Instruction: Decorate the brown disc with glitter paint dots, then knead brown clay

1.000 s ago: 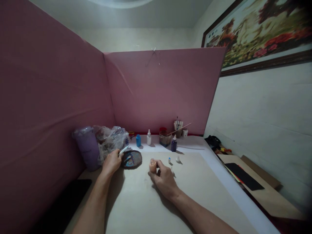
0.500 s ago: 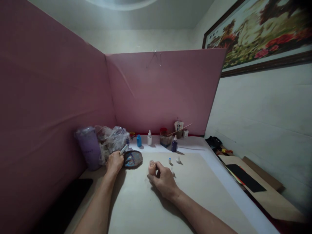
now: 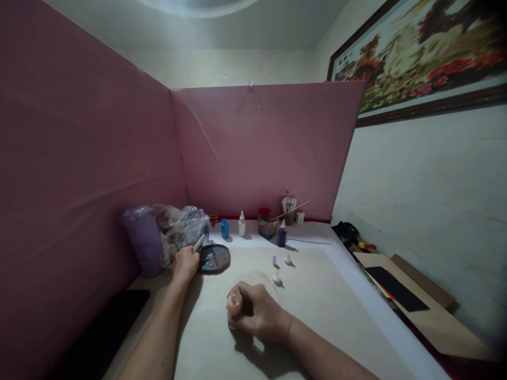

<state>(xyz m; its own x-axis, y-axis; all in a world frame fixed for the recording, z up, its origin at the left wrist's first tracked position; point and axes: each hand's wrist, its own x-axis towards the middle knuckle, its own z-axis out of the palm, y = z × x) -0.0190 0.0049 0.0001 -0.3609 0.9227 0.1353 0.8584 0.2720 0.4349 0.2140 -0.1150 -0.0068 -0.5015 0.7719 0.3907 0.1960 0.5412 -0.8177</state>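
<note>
My left hand (image 3: 186, 262) is closed around a slim pale blue-white stick-like thing (image 3: 198, 243), whose kind I cannot make out. It rests at the left edge of a dark palette (image 3: 215, 259) smeared with blue and grey paint. My right hand (image 3: 261, 310) is closed on a small peach-coloured bottle (image 3: 233, 303), held above the cream sheet near the front; the fingers cover part of it. Beyond this hand stand a white nozzle cap (image 3: 277, 278), another white cap (image 3: 288, 259) and a tiny white-and-blue piece (image 3: 274, 260).
Along the back are a blue bottle (image 3: 225, 229), a white bottle (image 3: 242, 224), a purple bottle (image 3: 281, 235), a water tub (image 3: 268, 227) with a brush across it and a brush holder (image 3: 289, 209). At left are crumpled plastic (image 3: 182, 227) and a purple cup (image 3: 143, 240).
My right hand has moved nearer and slightly left with the peach-coloured bottle, which has turned in its grip. The white nozzle cap behind it now shows fully. My left hand has hardly moved.
</note>
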